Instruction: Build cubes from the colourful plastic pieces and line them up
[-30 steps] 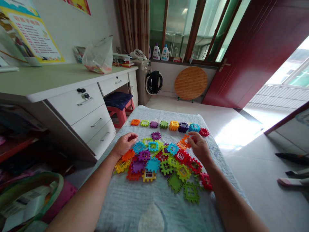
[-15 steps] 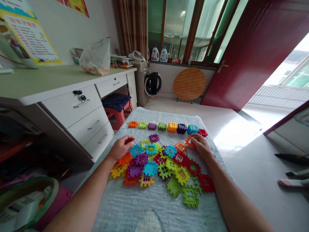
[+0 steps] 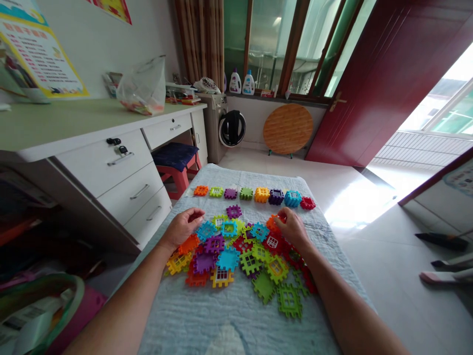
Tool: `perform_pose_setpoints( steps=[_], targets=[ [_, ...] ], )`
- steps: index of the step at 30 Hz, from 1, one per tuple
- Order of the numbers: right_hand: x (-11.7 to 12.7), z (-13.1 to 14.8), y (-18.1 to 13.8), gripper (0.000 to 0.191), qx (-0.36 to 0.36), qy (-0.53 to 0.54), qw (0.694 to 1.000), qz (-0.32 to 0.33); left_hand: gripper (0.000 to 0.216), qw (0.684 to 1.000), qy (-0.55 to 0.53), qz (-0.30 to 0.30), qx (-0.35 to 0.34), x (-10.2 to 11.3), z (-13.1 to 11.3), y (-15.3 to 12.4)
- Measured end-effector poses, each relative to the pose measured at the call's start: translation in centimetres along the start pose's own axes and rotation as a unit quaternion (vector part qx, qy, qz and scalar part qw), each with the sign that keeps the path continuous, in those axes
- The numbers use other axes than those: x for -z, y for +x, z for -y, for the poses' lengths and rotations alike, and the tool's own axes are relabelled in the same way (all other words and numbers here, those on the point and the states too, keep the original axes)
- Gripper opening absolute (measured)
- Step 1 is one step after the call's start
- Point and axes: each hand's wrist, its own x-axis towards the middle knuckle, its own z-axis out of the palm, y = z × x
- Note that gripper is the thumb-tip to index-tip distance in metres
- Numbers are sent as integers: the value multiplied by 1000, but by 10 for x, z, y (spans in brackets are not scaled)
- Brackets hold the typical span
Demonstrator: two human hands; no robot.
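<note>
My right hand [image 3: 292, 228] pinches an orange plastic building tile [image 3: 272, 223] at the right of a loose pile; its fingers cover part of the tile. Resting beside the pile's left end, my left hand [image 3: 184, 228] has its fingers curled together with nothing visible in them. Nearest to it are a blue window tile [image 3: 206, 230] and an orange tile [image 3: 189, 244]. The pile also holds purple tiles [image 3: 205, 262], a solid blue tile [image 3: 228, 258], a red window tile [image 3: 272, 241] and green tiles [image 3: 289, 300]. Just beyond lies a single purple tile [image 3: 233, 212].
Across the far side of the cloth-covered table [image 3: 185, 320] runs a row of tile stacks sorted by colour, including a yellow stack [image 3: 262, 195] and a red one [image 3: 308, 203]. A white desk [image 3: 107, 177] and a red stool [image 3: 181, 178] stand to the left.
My right hand has moved left with the orange tile, bringing it to the other orange tile in the pile. My left hand has hardly moved. The view has shifted slightly.
</note>
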Motion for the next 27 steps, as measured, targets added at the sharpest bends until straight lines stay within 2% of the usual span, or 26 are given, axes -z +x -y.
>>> perform_pose_setpoints(
  steps=[3,8,12,27],
  targets=[
    [1,-4,0,19,21,-49,999,9,29,1000,3,1,-1,0,0,0],
    [9,-2,-1,37,43,-53,992,106,28,1000,11,0,-6,0,-2,0],
    [10,-1,1,46,52,-77,987,131,29,1000,3,-3,-2,-1,-7,-2],
    [2,0,7,43,50,-114,986,110,28,1000,1,-10,-8,-3,-9,4]
  ],
)
